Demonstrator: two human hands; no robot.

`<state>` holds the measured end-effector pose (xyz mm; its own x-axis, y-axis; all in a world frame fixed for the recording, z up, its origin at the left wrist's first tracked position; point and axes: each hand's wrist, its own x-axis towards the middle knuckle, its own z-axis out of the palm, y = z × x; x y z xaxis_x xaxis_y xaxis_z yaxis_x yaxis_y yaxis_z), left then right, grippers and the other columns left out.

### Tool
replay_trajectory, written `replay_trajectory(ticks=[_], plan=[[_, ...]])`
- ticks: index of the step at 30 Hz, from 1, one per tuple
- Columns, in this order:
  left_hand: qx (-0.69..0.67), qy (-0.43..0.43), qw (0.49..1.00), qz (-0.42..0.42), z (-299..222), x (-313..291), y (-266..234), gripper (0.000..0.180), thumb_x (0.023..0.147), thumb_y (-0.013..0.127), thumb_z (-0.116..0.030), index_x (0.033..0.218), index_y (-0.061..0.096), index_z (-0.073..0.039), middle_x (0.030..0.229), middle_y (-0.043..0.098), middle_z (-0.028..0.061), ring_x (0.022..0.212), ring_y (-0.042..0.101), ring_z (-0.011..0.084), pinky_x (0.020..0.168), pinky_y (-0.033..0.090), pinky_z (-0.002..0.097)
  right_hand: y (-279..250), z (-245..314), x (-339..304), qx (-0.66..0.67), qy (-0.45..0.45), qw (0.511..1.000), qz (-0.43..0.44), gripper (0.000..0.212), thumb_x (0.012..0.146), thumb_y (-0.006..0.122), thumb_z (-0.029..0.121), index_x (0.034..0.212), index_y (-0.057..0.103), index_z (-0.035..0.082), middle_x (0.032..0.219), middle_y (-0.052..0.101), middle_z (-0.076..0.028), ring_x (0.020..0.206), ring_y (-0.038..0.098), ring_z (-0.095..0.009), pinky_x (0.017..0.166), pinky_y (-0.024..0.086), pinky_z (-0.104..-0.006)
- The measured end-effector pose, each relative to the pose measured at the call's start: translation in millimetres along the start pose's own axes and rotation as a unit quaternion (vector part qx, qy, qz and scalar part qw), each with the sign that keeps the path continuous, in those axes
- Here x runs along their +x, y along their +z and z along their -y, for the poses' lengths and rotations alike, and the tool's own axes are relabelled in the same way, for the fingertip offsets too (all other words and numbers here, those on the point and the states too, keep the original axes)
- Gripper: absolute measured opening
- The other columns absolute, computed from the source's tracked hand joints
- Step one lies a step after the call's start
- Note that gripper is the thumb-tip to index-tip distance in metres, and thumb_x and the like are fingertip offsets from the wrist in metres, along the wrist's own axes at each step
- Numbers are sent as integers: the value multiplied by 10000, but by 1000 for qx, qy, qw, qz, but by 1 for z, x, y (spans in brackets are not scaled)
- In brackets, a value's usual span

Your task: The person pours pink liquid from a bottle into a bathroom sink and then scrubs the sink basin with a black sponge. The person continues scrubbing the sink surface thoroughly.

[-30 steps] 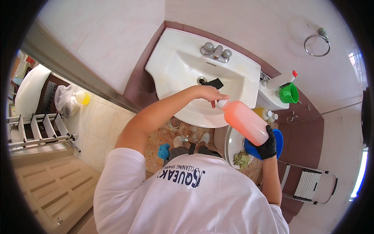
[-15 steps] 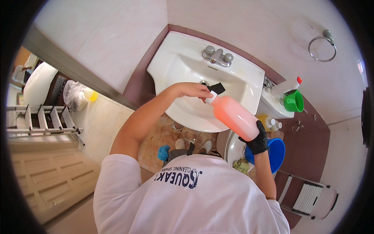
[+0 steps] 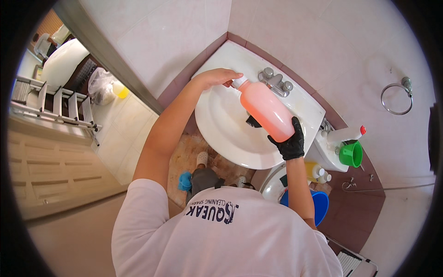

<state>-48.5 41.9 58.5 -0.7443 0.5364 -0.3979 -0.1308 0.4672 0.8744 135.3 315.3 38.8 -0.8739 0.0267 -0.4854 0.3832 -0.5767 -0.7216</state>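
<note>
A large bottle of pink liquid (image 3: pixel 265 108) is tilted over the white washbasin (image 3: pixel 214 131), just in front of the metal faucet (image 3: pixel 275 83). My right hand (image 3: pixel 290 144), in a black glove, wraps round the bottle's base end at the lower right. At the other end, the fingers of my bare left hand (image 3: pixel 217 77) close on the white cap (image 3: pixel 239 82), which stays on the neck. Below the bottle, a black piece of material (image 3: pixel 252 121) lies in the basin, partly covered, so its kind is unclear.
Right of the basin, a green cup (image 3: pixel 351 154) and a white bottle with a red top (image 3: pixel 344 134) stand on the toilet tank. Yellow bottles (image 3: pixel 314 171) and a blue bucket (image 3: pixel 319 207) are below. Left, a stepladder (image 3: pixel 57 104) leans past the doorway.
Both hands have carried the bottle leftward and farther back over the basin, closer to the faucet. The view has shifted a little. My grip on cap and base looks the same.
</note>
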Motion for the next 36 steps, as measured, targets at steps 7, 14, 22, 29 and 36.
replay_trajectory(ticks=[7,14,22,29,36], plan=[[29,41,999,-10,-18,39,-59,594,860,519,-600,1035,659,-50,934,621,42,798,528,134,782,432,276,70,7,18,85,-59,993,52,603,873,512,496,1304,441,80,1216,576,-120,1056,595,-299,794,522,-485],[13,87,996,3,-72,108,-90,597,874,496,-601,1080,655,-64,905,645,52,818,553,148,833,431,275,100,63,48,17,-130,987,-92,525,842,540,533,1217,512,166,1157,606,-47,979,613,-243,727,506,-445],[-38,126,990,50,-100,173,-88,510,899,498,-509,1143,625,-80,1066,621,49,938,575,162,890,443,302,78,110,94,31,-154,986,-61,555,817,591,512,1216,507,135,1119,613,-71,966,610,-247,725,504,-432],[-97,98,990,27,-91,191,-99,389,875,509,-413,1064,630,-95,1025,609,29,899,587,140,880,417,327,89,112,120,29,-153,985,-76,515,801,609,510,1156,552,142,1088,618,-69,933,606,-241,708,492,-447],[-94,51,994,-8,-93,183,-119,375,860,485,-357,1116,588,-103,1032,596,19,910,589,136,870,307,363,99,104,148,47,-145,987,-57,492,812,595,502,1150,556,146,1082,614,-66,930,597,-251,690,482,-447]])
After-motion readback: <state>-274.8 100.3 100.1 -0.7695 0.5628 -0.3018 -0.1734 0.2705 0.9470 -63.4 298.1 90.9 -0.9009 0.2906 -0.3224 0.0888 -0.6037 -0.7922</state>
